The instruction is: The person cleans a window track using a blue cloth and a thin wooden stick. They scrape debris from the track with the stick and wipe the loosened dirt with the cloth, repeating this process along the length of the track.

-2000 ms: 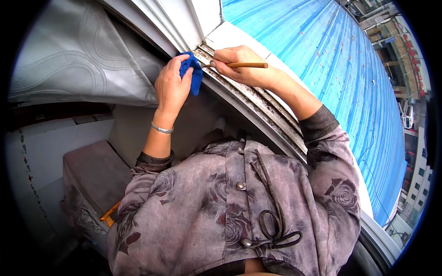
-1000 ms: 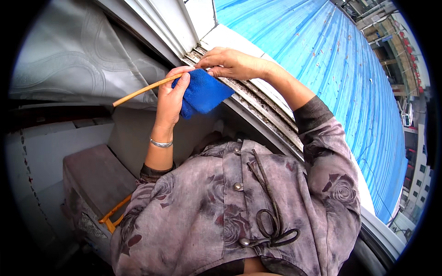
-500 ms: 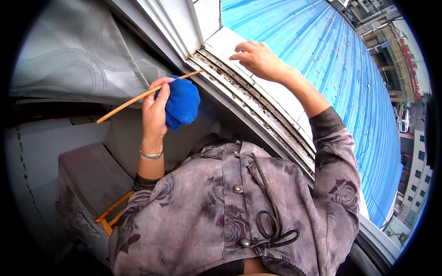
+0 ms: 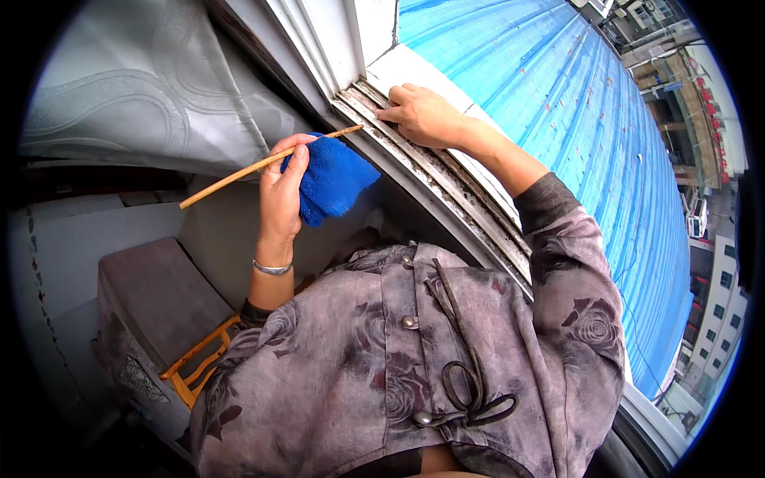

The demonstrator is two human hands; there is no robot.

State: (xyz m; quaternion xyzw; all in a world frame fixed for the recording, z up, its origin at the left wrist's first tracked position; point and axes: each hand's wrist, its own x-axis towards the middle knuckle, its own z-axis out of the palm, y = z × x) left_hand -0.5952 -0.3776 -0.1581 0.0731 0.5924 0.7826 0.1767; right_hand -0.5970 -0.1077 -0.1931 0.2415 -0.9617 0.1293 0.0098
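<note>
My left hand [image 4: 279, 199] is closed round a thin wooden stick [image 4: 227, 180] and a blue cloth [image 4: 339, 177]. The stick slants up to the right, its darkened tip close to the inner edge of the window track [image 4: 458, 185]. From the same hand the cloth hangs down in a bunch. Over the far end of the track, my right hand [image 4: 430, 118] has its fingers curled in, the index fingertip down at the grooves. Whether something small is between those fingertips is hidden. Dark dirt lies along the grooves.
White window frame [image 4: 319, 40] rises at the track's far end, beside a grey patterned curtain [image 4: 151, 88]. Outside lies a blue corrugated roof [image 4: 558, 135]. At the lower left stand a cloth-covered box-shaped piece [image 4: 163, 295] and an orange-brown wooden frame [image 4: 199, 362].
My right hand has come down from above the outer sill onto the track, its fingers curling in. My left hand has shifted slightly right with the stick and cloth, and the cloth hangs wider.
</note>
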